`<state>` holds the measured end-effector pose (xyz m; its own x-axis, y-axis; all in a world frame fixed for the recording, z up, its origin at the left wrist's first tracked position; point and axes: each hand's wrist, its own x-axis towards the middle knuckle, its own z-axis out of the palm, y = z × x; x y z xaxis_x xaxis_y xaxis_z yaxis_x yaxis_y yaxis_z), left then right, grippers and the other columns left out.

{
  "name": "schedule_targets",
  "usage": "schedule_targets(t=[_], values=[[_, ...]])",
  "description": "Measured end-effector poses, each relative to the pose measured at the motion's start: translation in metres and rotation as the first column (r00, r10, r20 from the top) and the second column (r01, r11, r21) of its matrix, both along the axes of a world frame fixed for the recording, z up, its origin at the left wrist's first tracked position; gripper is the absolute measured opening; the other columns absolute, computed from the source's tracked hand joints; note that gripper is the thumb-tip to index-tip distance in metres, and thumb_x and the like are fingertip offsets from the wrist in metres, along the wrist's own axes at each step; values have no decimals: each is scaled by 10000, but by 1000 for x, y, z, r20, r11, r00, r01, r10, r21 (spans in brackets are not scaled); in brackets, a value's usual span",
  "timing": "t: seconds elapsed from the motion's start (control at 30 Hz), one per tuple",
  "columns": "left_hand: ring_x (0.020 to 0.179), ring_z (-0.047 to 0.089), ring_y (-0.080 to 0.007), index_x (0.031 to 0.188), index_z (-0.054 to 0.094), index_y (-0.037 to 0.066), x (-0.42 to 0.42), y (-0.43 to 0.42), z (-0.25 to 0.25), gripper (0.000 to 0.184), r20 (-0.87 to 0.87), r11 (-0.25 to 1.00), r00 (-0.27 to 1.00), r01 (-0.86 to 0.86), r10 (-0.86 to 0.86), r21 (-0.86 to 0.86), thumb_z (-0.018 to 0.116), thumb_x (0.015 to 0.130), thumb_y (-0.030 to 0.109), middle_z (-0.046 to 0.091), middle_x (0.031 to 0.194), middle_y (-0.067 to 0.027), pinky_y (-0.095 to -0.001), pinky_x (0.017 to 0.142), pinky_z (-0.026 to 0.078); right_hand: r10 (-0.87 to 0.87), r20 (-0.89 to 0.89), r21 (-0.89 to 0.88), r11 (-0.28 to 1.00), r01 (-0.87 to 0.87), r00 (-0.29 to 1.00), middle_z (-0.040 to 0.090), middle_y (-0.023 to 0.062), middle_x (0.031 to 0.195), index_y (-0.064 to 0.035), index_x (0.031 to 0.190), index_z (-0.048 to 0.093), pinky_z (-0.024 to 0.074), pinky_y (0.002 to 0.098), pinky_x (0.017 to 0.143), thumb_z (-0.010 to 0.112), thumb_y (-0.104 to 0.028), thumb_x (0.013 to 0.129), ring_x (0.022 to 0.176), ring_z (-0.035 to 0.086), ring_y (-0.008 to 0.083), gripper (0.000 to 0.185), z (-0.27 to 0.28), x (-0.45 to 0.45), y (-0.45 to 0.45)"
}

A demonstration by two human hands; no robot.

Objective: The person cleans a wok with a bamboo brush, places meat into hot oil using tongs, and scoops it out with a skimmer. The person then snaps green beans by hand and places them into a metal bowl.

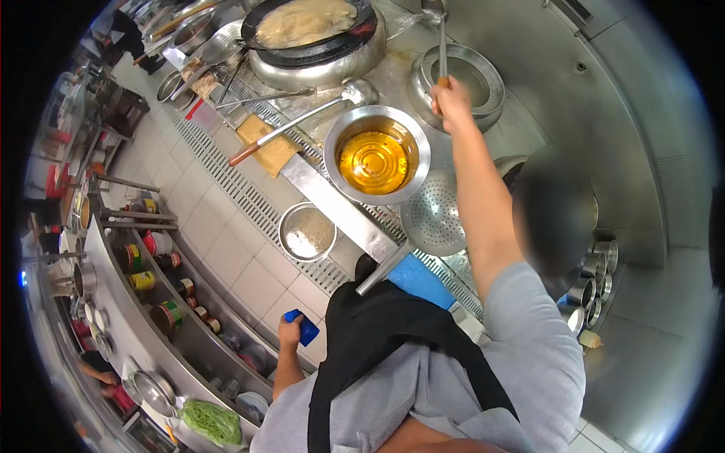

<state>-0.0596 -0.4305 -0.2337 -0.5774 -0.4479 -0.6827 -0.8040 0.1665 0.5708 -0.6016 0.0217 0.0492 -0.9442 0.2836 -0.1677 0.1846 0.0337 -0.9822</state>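
Observation:
My right hand is wrapped round the wooden end of a metal ladle, whose bowl points away at the top of the view. Below that hand is a round metal pot set in the worktop. My left hand, low at my left side, grips a folded blue cloth. In front of me stands a metal bowl of golden oil. Beside it lies a perforated skimmer, its handle towards my apron. A second ladle with a wooden handle lies left of the bowl.
A wok with pale foaming contents sits on the burner at the back. A strainer stands near the drain grating. Shelves with jars line the left; leafy greens lie at the lower left. Metal containers stand at right.

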Motion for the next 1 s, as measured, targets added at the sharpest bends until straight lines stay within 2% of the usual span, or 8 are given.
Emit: schedule_targets(t=[0.27,0.37,0.4,0.47,0.57,0.73,0.83,1.0], values=[[898,708,-322,1115,622,-46,-13,0,-6,498,104,982,979,183,-177,-45,799,741,233,722,977,-207,-417,832,555,-183,35,218,961,171,983,555,34,682,-7,896,596,411,318,465,655,-75,793,512,527,134,137,-40,101,44],[898,706,-335,1102,612,-51,-12,-9,-25,517,129,963,961,257,-245,-80,805,712,227,720,972,-212,-423,829,557,-138,272,53,990,128,952,544,30,668,-47,893,567,383,273,455,627,-67,845,535,523,120,80,-18,92,47],[896,705,-339,1095,609,-53,-13,-10,-26,518,114,956,960,268,-255,-120,807,705,225,720,969,-212,-423,826,558,-112,256,-196,966,166,960,554,41,678,-53,876,565,394,275,467,634,-71,845,548,533,130,78,-19,84,54],[889,705,-337,1088,604,-55,-17,-10,-26,517,81,957,964,262,-254,-123,808,702,222,720,963,-210,-423,819,560,-69,200,-642,744,184,977,574,64,699,-63,842,560,416,278,491,647,-78,845,573,551,148,88,-24,66,70],[876,705,-322,1088,601,-52,-27,-8,-19,505,32,977,977,212,-211,-32,809,714,216,720,954,-201,-419,804,563,4,144,-805,581,115,990,570,72,726,-69,838,534,400,272,491,634,-59,863,601,550,147,103,5,63,71],[860,702,-285,1077,600,-39,-22,3,2,467,-27,987,986,162,-162,18,808,735,200,718,948,-185,-410,781,566,-118,-34,-787,615,46,992,549,73,742,-65,852,520,385,273,484,606,-57,883,616,549,150,92,41,58,50],[857,698,-276,1066,596,-40,-2,-4,-21,462,3,993,993,119,-120,11,813,722,179,715,954,-183,-403,777,566,-51,-50,-721,693,0,997,564,74,725,-52,869,538,391,275,484,624,-60,879,610,560,161,86,63,34,56],[863,697,-292,1053,592,-39,23,-11,-8,448,96,991,988,125,-120,-41,811,704,138,708,960,-185,-406,787,568,-33,-5,-192,981,32,999,600,76,711,-16,913,570,423,305,471,631,-51,852,579,571,160,93,77,15,64]])
